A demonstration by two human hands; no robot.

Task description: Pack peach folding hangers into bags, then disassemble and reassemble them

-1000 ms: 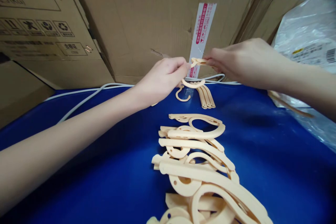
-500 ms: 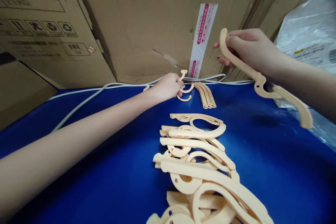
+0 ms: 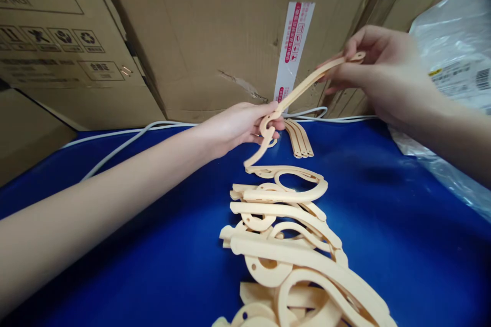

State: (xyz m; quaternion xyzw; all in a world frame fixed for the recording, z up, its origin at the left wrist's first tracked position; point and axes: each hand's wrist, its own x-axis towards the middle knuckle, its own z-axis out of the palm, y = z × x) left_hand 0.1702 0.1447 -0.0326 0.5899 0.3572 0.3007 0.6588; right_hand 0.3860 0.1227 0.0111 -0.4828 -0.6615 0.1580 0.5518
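A cream plastic folding hanger (image 3: 303,87) is stretched slantwise between my two hands. My left hand (image 3: 240,127) grips it at the round middle joint, thumb on top and fingers beneath. The lower arm of the hanger hangs down from that joint toward the nearest folded hanger. At its upper end, my right hand (image 3: 387,64) pinches the long arm between thumb and fingers; this hand is slightly blurred. Behind my left fingers, a small curved hook (image 3: 273,142) is partly hidden. Beside it lie several loose hanger arms (image 3: 299,139), side by side.
A row of folded cream hangers (image 3: 284,245) runs toward me on the blue surface (image 3: 153,260). Cardboard boxes (image 3: 199,46) stand behind it, with a white cable (image 3: 126,138) along their foot. A clear plastic bag (image 3: 456,41) sits at the right.
My right hand has swung the hanger over, bringing its middle joint to my left hand. The left hand has turned and now holds that joint. The view shifted slightly.
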